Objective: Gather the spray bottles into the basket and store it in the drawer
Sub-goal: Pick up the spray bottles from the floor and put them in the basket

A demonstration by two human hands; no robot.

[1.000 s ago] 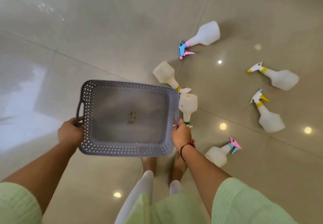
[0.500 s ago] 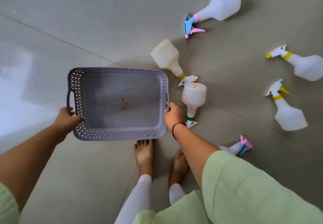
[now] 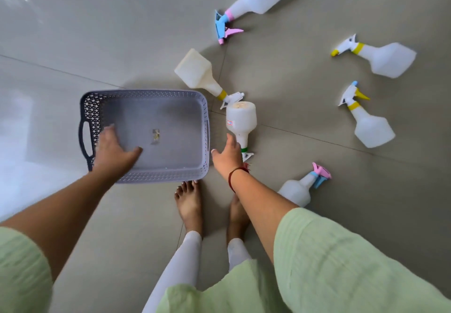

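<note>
I read the grey basket (image 3: 146, 92) on the tiled floor (image 3: 73, 32), left hand (image 3: 112, 151) spread open over its left interior, right hand (image 3: 228, 159) open just beside the green-collared spray bottle (image 3: 240, 122), five other spray bottles (image 3: 373, 132) lying around.

Left hand (image 3: 112, 151) and right hand (image 3: 227, 156) extend forward, fingers relaxed.

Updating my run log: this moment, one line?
basket: on floor, unfilled | left hand: open over basket | right hand: open by green-collar bottle
</note>
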